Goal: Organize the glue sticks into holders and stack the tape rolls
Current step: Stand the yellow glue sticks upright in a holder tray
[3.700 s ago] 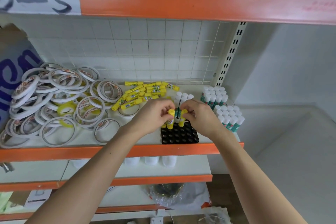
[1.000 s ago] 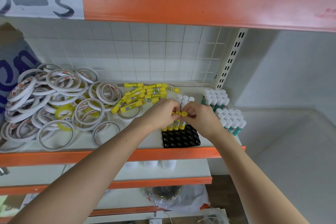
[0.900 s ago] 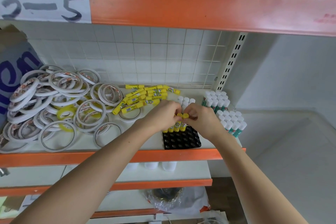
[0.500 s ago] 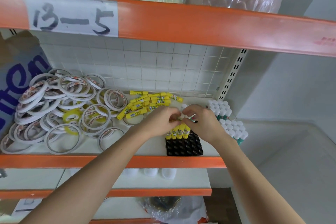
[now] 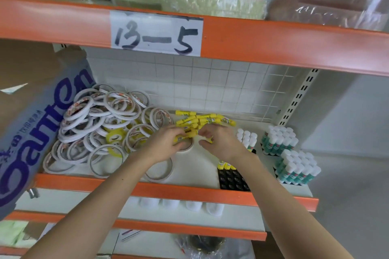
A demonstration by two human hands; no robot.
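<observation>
1. The loose yellow glue sticks (image 5: 205, 121) lie flat in a small heap at the back of the shelf (image 5: 200, 171), at about 12 o'clock from our hands; they lie flat because nobody has stood them in a holder yet

2. Our left hand (image 5: 166, 143) is curled over the near edge of the heap and grasps one yellow stick there; we judge that it is gathering sticks to carry to the holder

3. Our right hand (image 5: 219, 141) has its fingers bent at the other side of the heap and something yellow shows at the fingertips; we cannot tell surely if it holds a stick

4. The black holder (image 5: 232, 180) sits at the front edge, at about 5 o'clock from the right hand, with a few yellow sticks upright in its back row and many holes free; we think it is placed near the edge for an easy reach

5. The tape rolls (image 5: 99, 124) lie in a loose, overlapping pile at 9 o'clock from the hands, not stacked yet

6. At 3 o'clock, green and white glue sticks (image 5: 294, 166) stand upright in close groups, so that side looks done

7. A printed bag (image 5: 31, 132) leans at the far left of the shelf
</observation>
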